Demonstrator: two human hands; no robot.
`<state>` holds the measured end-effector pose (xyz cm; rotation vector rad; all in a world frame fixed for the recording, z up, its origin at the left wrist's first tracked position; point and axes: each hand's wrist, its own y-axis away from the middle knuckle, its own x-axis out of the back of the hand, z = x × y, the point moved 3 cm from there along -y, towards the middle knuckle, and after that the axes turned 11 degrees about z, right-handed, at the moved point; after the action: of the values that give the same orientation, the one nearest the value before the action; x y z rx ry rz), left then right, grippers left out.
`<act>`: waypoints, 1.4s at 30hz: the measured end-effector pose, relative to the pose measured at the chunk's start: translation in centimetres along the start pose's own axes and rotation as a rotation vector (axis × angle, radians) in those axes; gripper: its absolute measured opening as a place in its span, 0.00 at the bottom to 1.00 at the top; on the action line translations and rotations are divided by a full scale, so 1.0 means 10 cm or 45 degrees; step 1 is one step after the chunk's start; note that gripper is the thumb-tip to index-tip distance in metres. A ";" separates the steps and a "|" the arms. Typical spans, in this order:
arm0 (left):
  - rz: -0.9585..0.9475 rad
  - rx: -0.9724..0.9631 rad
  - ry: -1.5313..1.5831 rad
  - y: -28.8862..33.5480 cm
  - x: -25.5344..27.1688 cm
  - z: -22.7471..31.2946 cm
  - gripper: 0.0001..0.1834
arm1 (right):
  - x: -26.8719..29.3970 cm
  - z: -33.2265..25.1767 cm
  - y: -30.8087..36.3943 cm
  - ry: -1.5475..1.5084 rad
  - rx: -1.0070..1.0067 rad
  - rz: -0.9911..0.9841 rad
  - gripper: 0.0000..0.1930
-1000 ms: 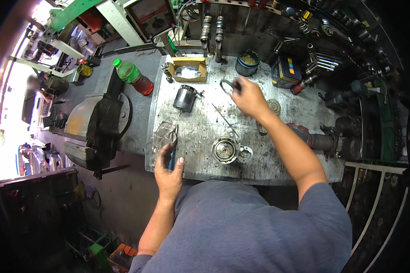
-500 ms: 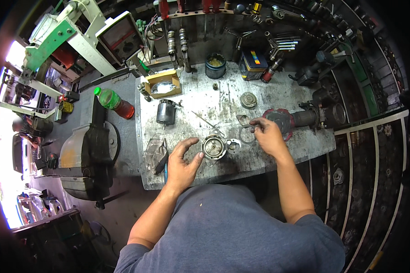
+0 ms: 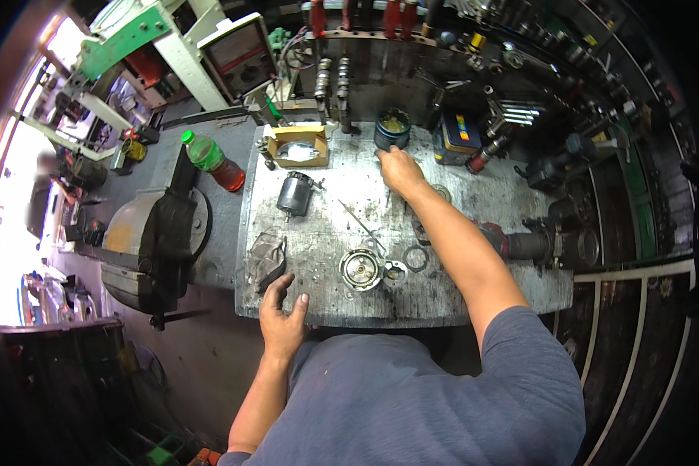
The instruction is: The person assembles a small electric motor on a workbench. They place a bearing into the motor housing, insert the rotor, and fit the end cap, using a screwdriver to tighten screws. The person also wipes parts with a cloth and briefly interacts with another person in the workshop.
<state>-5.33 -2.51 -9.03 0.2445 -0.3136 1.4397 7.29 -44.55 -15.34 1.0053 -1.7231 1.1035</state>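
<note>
My left hand [image 3: 284, 320] is at the bench's front edge, fingers apart and holding nothing, beside a crumpled dark grey rag [image 3: 267, 260]. My right hand [image 3: 402, 172] reaches far across the bench, just in front of a dark blue jar [image 3: 392, 137] with yellowish grease in it. Its fingers look curled together; what they hold, if anything, is hidden. Between my arms lies a round metal housing [image 3: 361, 270] with its inside facing up. Touching its right side is a small metal bracket [image 3: 395, 270], with a dark ring [image 3: 416, 258] close by.
A black cylindrical motor [image 3: 294, 194], a thin rod [image 3: 357, 219] and an open cardboard box [image 3: 301, 147] are on the bench. To the left stand a vise [image 3: 144, 233] and a green-capped bottle of red liquid [image 3: 213, 161]. A dark battery-like box [image 3: 457, 140] stands at the back.
My right hand has moved from beside the ring to the far side, by the grease jar. My left hand has drawn back from the housing, down and left toward the rag.
</note>
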 end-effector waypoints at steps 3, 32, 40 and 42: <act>0.108 0.109 0.005 0.13 0.13 -0.06 0.28 | -0.20 0.04 -0.18 0.050 0.008 -0.160 0.13; -0.626 0.965 1.250 -0.57 -0.67 0.67 0.25 | 1.81 -1.58 1.27 -0.952 0.256 0.045 0.15; -0.263 0.848 1.329 -0.77 -0.32 0.52 0.21 | 1.94 -1.42 1.38 -0.812 -0.099 -0.005 0.17; -0.213 0.894 1.267 -0.72 -0.23 0.37 0.20 | 1.87 -1.50 1.52 -0.610 0.080 -0.082 0.12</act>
<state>1.37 -6.81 -6.18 0.0859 1.0109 1.2932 -9.53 -29.42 1.83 1.4419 -2.0183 0.9285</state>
